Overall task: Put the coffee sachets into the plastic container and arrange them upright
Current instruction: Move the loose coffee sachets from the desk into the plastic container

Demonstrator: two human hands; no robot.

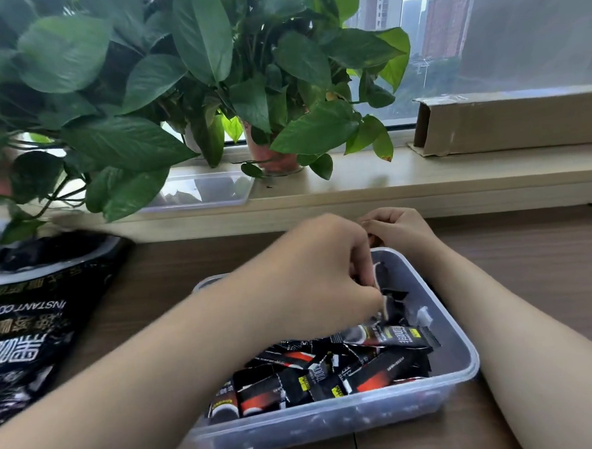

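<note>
Head view: clear plastic container (460, 346) sits on the wooden table (546, 255) in the lower centre of the frame, long axis running from lower left to upper right. Left hand (321, 274) reaches over the container's far half, fingers curled tight and pinched on the top edge of a black coffee sachet (391, 308) that stands roughly upright, long axis near vertical, slightly blurred. Right hand (399, 231) sits at the container's far rim, fingers curled inward and narrow; cannot tell if it holds anything or just touches the rim. Loose coffee sachets (316, 374), black with red and white marks, lie flat and jumbled in the near half, most long axes pointing left to right across the frame. Large black instant coffee bag (29, 327) lies flat at the left edge. Clear lid (203, 191) rests on the windowsill (422, 180), under potted plants (190, 68). Cardboard box (512, 120) lies upper right on the sill.
</note>
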